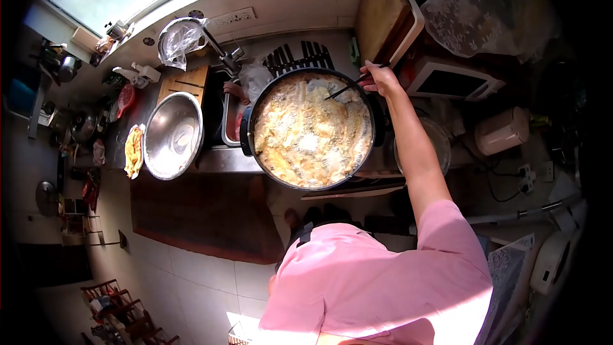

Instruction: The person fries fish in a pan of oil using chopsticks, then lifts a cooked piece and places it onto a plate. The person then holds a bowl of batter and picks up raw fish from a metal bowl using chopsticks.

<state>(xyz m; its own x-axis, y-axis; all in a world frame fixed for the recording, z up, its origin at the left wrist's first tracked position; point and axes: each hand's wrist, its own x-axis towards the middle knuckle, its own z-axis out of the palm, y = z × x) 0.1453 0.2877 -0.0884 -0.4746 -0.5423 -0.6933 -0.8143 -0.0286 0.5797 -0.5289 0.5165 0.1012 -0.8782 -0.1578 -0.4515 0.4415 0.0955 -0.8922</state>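
Observation:
My right hand (380, 80) reaches out over the far right rim of a wide dark pan (248, 129). Its fingers are closed around dark chopsticks (345, 89), whose tips dip into the bubbling, foamy liquid. Pale golden pieces of food (310, 128) fill the pan, partly covered by froth. My left hand is out of view.
Left of the pan stand a sink with a faucet (225, 57), a large metal bowl (174, 135), a yellow cloth (134, 151) and a wooden board (185, 83). A cutting board (381, 16) and a microwave (454, 83) are at the right.

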